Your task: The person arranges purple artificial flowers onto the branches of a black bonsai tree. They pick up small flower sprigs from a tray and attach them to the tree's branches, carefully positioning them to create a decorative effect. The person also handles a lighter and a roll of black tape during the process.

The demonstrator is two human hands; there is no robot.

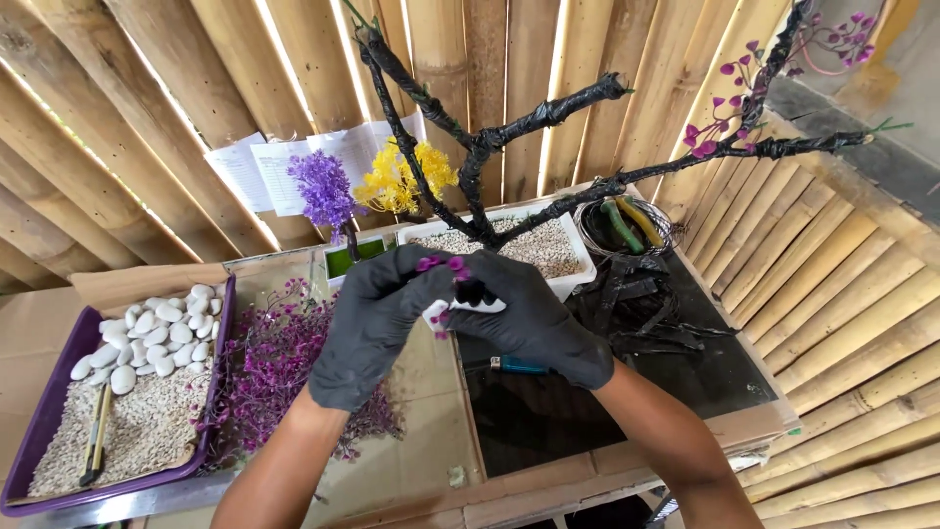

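From my seat I judge the work less than half done: the black tape-wrapped artificial tree (480,157) standing in the white rectangular tray of pale gravel (573,257) carries small magenta blossoms only on its upper right branch (729,108), while the other limbs are bare, and a loose heap of magenta flower sprigs (279,367) lies unused on the cardboard to the left. Both hands wear black gloves and meet just in front of the tray. My left hand (377,318) is closed in a pinch, thumb and forefinger tips holding a small magenta flower sprig (441,264) whose blossoms stick up just above the fingertips, with more petals showing below near the palm. My right hand (539,318) is curled shut around a small white-handled tool (477,305), possibly a cutter, though the glove hides most of it; its tip touches or nearly touches the sprig's stem between the two hands. A purple tray of gravel and white pebbles (39,421) sits far left, well apart from the hands.
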